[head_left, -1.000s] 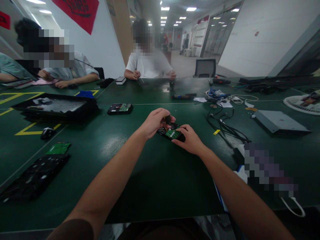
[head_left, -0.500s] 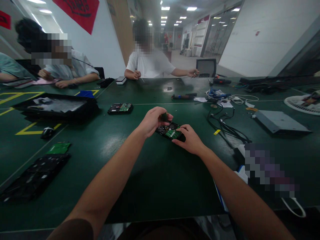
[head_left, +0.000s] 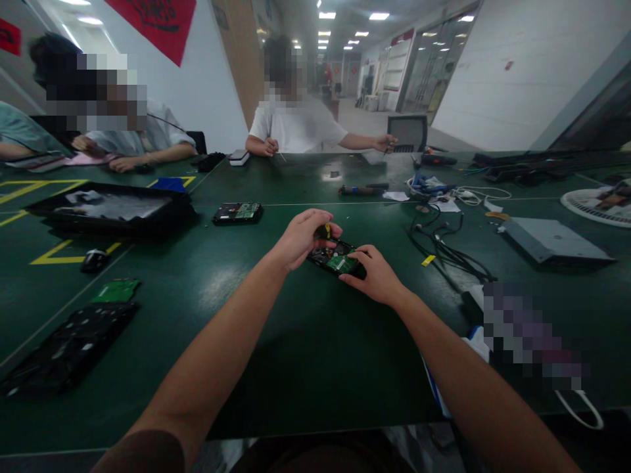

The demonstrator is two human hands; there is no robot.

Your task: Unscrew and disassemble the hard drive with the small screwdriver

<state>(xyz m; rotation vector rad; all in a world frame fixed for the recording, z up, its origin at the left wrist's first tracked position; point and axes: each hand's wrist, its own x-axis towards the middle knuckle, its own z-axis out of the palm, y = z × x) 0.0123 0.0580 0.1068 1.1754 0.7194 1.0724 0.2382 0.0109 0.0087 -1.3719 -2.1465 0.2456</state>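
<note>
On the green table lies a hard drive point(head_left: 340, 264) in a black casing, its green circuit board facing up. My left hand point(head_left: 308, 238) is closed around a short screwdriver point(head_left: 326, 230) with a dark and yellow handle. That tool stands over the far left end of the drive; its tip is hidden by my fingers. Against the drive's right end my right hand point(head_left: 375, 272) is closed, thumb at the near edge and fingers at the far one.
Another hard drive point(head_left: 237, 213) lies beyond my left hand. At left are a black tray point(head_left: 113, 213), a computer mouse point(head_left: 94, 261) and a black plastic part point(head_left: 71, 348). Black cables point(head_left: 446, 246) and a grey metal box point(head_left: 555, 240) lie right. Co-workers sit across.
The screwdriver handle has turned in my left fingers, so that yellow shows on it now. Both hands and the hard drive have stayed in nearly the same place.
</note>
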